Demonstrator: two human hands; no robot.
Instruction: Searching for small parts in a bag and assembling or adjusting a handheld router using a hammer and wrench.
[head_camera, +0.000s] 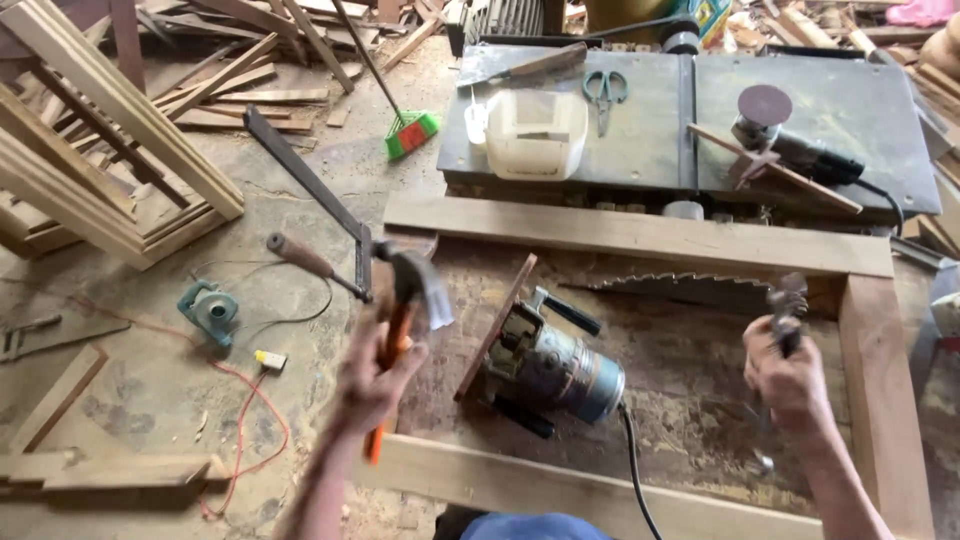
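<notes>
We grip an orange-handled hammer (405, 300) raised in our left hand (372, 385) and pliers (787, 305) in our right hand (785, 375), mid-work over the wooden frame (640, 238); next probably a careful, aimed strike.

Scissors (604, 90), white plastic tub (536, 134), disc sander (790, 145), green broom (411, 133), power router (548, 365) within a wooden frame (640, 238).

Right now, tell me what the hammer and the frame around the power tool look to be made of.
Hammer: grey head, likely steel, though blurred; orange handle, maybe plastic or painted wood. Frame: pale bare boards with visible grain, apparently unfinished wood.
</notes>
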